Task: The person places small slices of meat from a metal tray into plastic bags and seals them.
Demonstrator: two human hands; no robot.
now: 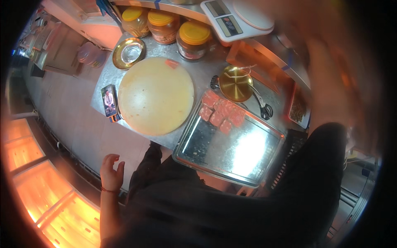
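My left hand (112,173) hangs over the floor at the lower left, fingers loosely curled, apart from the thumb and holding nothing. My right arm reaches up past the shelf; the blurred right hand (297,18) is close to the camera beside a white digital kitchen scale (228,23), and its fingers cannot be made out. Before me a metal tray (204,148) juts over the table's near edge. Several pieces of marbled red meat (221,110) lie together in its far left corner. Left of it, a round cutting board (155,99) bears a small red piece (171,64).
Behind the board stand yellow-lidded jars (194,40) and a gold dish (128,53). A phone (109,100) leans at the table's left edge. Black-handled scissors (262,104) rest against a gold plate (235,83) behind the tray. Glowing orange panels (46,198) are at lower left.
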